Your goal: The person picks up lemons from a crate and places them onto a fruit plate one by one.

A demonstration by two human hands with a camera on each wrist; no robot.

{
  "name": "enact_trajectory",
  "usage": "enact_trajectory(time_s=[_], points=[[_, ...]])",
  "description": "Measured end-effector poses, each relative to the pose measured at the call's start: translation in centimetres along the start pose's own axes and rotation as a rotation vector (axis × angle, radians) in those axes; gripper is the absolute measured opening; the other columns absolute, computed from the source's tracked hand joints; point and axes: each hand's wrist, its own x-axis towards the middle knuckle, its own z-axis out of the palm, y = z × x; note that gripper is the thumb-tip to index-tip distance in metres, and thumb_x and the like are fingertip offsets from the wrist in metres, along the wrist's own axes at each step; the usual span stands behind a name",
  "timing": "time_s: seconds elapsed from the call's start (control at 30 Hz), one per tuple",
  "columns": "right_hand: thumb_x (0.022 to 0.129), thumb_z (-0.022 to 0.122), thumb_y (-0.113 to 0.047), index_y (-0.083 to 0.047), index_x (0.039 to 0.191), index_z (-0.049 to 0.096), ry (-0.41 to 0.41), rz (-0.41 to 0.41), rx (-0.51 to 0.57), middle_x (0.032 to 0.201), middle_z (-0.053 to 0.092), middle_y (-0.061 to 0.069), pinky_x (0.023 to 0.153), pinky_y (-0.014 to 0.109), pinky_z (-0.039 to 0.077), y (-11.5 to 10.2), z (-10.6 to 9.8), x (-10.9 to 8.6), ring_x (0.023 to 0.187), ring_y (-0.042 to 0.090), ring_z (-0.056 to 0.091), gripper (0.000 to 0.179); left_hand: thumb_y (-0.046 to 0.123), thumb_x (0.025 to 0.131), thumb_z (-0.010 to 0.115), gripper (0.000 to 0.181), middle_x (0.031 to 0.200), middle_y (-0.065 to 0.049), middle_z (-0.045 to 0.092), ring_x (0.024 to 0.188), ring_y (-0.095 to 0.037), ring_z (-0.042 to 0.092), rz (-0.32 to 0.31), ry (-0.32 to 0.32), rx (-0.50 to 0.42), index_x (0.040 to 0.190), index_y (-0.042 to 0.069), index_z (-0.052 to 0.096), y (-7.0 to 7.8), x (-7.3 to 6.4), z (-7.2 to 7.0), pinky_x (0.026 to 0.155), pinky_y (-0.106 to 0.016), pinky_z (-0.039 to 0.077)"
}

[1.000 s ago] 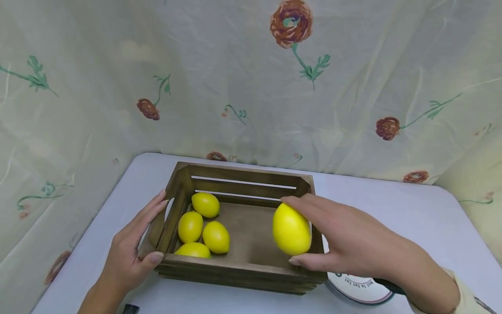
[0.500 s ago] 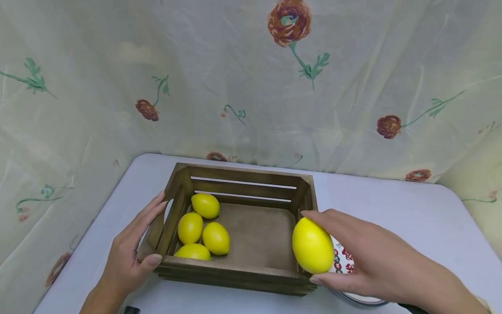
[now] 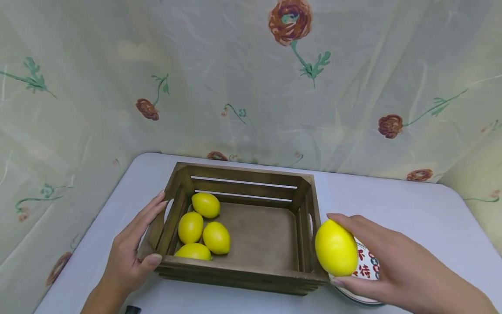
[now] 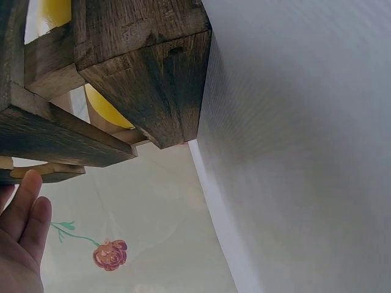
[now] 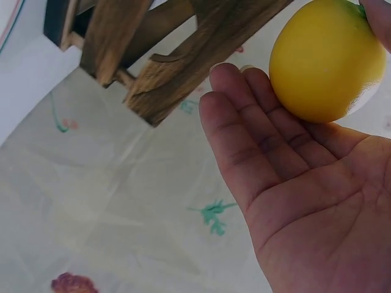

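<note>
My right hand [image 3: 400, 261] pinches a yellow lemon [image 3: 336, 248] between thumb and fingers, just outside the crate's right end. In the right wrist view the same lemon [image 5: 324, 58] sits by the fingertips, with the palm facing the camera. My left hand [image 3: 127, 248] rests on the left end of a brown slatted wooden crate [image 3: 243, 270], fingers fairly straight along the rim by the handle hole and thumb at the front corner. Several lemons [image 3: 216, 237] lie on the crate floor at its left side; the front wall partly hides the nearest one.
Partly covered by my right hand and the lemon, a round white plate [image 3: 364, 268] with red characters stands right of the crate. A small black object [image 3: 133, 309] shows at the bottom edge. A flowered curtain [image 3: 243, 78] hangs behind the white table [image 3: 376, 196].
My right hand has carried its lemon from over the crate's right side out past the right wall, above the plate. The left hand, the crate and the lemons inside have stayed put.
</note>
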Motion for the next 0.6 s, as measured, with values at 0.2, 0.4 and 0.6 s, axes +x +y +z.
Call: enact_trajectory(time_s=[0.2, 0.4, 0.6], points=[[0.073, 0.095, -0.046, -0.018, 0.15, 0.052, 0.038, 0.051, -0.004, 0.133, 0.064, -0.008, 0.073, 0.009, 0.047, 1.3, 0.7, -1.3, 0.091, 0.003, 0.057, 0.093, 0.061, 0.104, 0.05, 0.082, 0.155, -0.025, 0.05, 0.146, -0.027, 0.046, 0.022, -0.005, -0.022, 0.146, -0.009, 0.053, -0.2, 0.4, 0.3, 0.12, -0.027, 0.033], [0.075, 0.095, -0.042, -0.013, 0.151, 0.051, 0.005, 0.14, 0.043, 0.133, 0.065, -0.001, 0.062, 0.015, 0.051, 2.5, 1.6, -1.7, 0.089, 0.006, 0.057, 0.092, 0.061, 0.104, 0.05, 0.082, 0.154, -0.025, 0.05, 0.146, -0.027, 0.047, 0.023, 0.007, -0.019, 0.145, -0.009, 0.054, -0.1, 0.1, 0.1, 0.119, -0.026, 0.034], [0.079, 0.091, -0.049, -0.009, 0.146, 0.056, -0.045, 0.258, 0.093, 0.13, 0.068, -0.001, 0.072, 0.026, 0.06, 4.4, 3.7, -2.4, 0.094, 0.01, 0.06, 0.086, 0.061, 0.104, 0.051, 0.08, 0.155, -0.023, 0.05, 0.147, -0.026, 0.046, -0.011, -0.005, -0.005, 0.147, -0.006, 0.054, 0.1, -0.1, -0.1, 0.119, -0.025, 0.034]])
